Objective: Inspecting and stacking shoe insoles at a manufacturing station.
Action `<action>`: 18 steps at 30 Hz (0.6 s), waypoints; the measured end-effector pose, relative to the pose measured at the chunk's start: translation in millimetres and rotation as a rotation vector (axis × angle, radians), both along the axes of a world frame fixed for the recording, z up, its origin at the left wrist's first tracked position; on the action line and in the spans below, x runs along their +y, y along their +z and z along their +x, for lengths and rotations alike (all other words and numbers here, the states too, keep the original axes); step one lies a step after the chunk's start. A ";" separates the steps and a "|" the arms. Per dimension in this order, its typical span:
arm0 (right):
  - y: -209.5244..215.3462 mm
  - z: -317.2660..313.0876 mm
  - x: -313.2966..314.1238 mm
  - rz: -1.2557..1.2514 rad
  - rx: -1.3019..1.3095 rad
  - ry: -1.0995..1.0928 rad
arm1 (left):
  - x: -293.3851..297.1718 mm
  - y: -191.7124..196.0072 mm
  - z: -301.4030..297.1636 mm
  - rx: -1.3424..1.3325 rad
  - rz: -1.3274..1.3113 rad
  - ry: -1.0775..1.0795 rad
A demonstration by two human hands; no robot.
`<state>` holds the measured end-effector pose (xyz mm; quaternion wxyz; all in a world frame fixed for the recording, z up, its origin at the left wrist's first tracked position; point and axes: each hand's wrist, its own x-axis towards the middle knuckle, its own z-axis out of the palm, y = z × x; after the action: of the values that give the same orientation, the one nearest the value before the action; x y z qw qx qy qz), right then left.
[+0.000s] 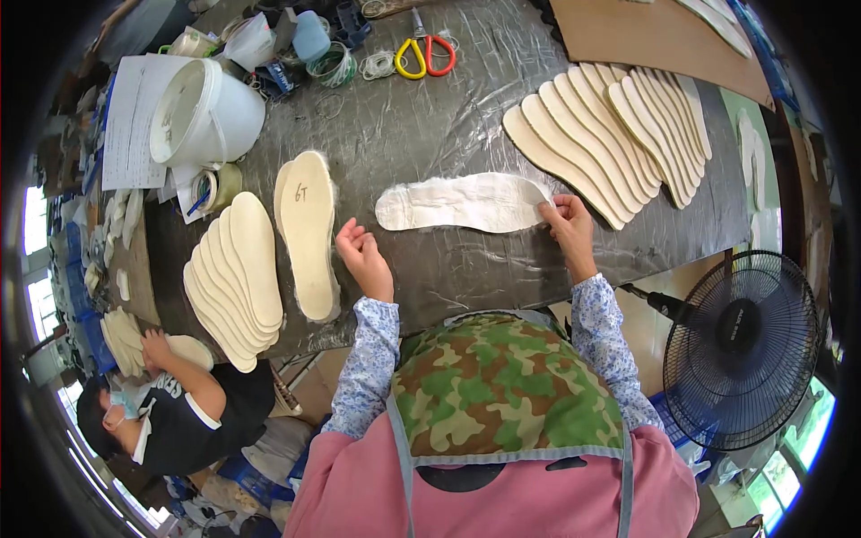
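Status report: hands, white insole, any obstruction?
Right hand pinching white insole at right end. Left hand loosely curled, apparently empty. Insole lying on table; scissors beyond, clear of it.

Pink top (556, 507), black print (462, 476). Camouflage apron (507, 386): green, brown, tan; grey edging (520, 456), straps (626, 493). Blue-and-white sleeves (363, 359), gathered cuffs (377, 309). Left hand (366, 262), right hand (572, 231) bare.

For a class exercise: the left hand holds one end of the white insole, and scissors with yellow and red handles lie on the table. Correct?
Wrong hand: the head view shows the right hand holding one end of the white insole. The rest stands.
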<state>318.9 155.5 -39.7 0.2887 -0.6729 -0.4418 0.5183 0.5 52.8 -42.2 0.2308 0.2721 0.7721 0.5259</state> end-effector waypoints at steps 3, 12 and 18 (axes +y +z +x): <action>-2.2 10.8 1.4 -0.100 0.314 -0.062 | 10.9 14.6 11.0 0.381 0.039 -0.177; 16.3 14.6 4.3 -0.234 0.391 -0.095 | 23.7 -11.0 4.3 0.066 0.009 -0.237; 18.3 30.3 8.7 -0.263 0.386 -0.097 | 30.8 -24.9 -11.5 -0.146 0.021 -0.169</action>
<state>349.2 164.3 -21.4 0.3023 -0.6135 -0.2745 0.6759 -11.0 83.6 -67.1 0.3272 0.2997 0.7218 0.5311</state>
